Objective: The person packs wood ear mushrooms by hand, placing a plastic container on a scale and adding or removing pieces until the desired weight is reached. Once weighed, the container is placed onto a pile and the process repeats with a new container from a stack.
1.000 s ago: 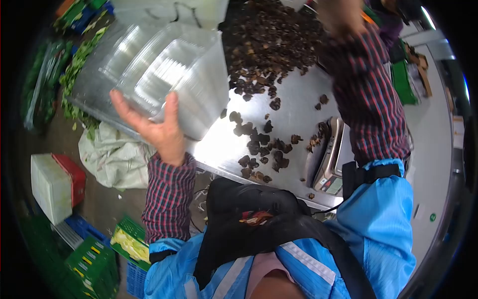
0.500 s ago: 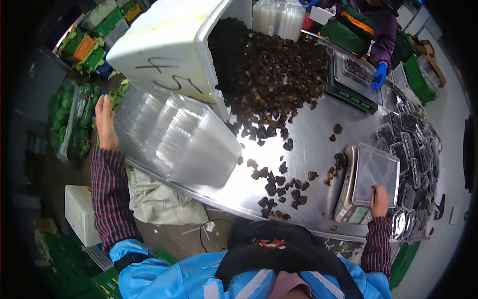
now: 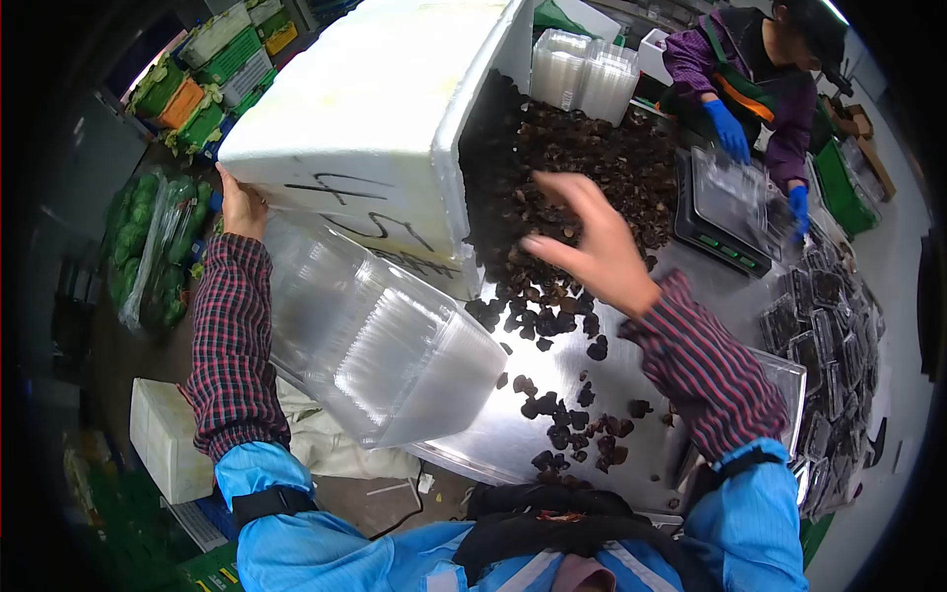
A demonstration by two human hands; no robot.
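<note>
A large white foam box (image 3: 335, 118) with black marker writing lies tilted on its side, its opening toward the heap of dark brown, mushroom-like pieces (image 3: 612, 158). My left hand (image 3: 243, 207) grips the box's lower left corner, some of its fingers hidden. Over the front of the heap, near the box's rim, hovers my right hand (image 3: 602, 242), open, with thumb and fingers apart and nothing held. Stacks of clear plastic trays (image 3: 395, 345) in a clear bag lie below the box, beside my left forearm.
Across the metal table (image 3: 473, 449), a co-worker's blue-gloved hand (image 3: 728, 130) is by a scale (image 3: 725, 202) carrying a clear tray. Filled clear packs (image 3: 824, 345) pile up at the right. More clear trays (image 3: 582, 74) stand behind the heap. Bagged green vegetables (image 3: 148, 247) are at the left.
My right hand has left the near scale and moved left over the heap. My left hand has gone from beside the bagged trays to the foam box's corner. The co-worker has leaned into view.
</note>
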